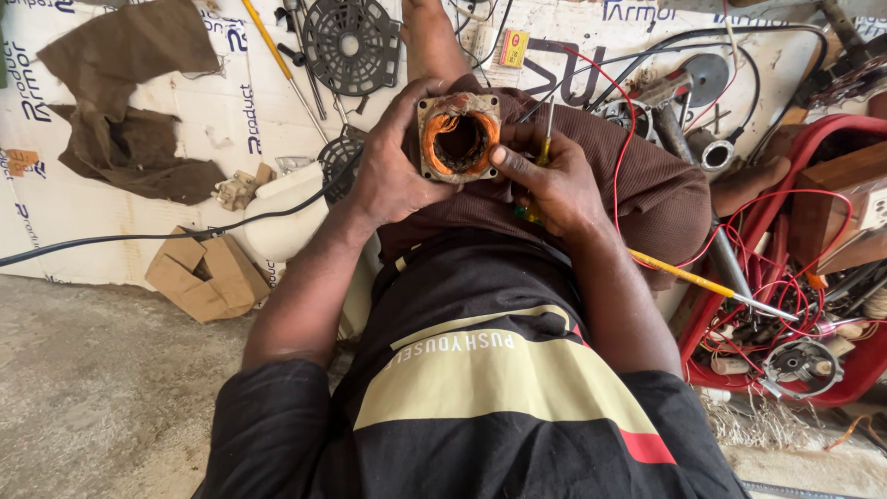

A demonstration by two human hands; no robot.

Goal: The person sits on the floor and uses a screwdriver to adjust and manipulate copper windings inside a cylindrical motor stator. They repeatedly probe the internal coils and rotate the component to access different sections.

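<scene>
Together, left hand [393, 171] grips the motor stator [458, 137] while right hand [554, 185] clasps a screwdriver [545, 139].

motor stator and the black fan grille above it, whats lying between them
In the head view, the person's bare lower leg runs up beside the black fan grille, just above the motor stator; thin metal rods lie under the grille.

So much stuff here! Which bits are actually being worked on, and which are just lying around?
In use:
motor stator
left hand
right hand
screwdriver

Lying about:
fan grille
brown cloth
cardboard scrap
red tub
</scene>
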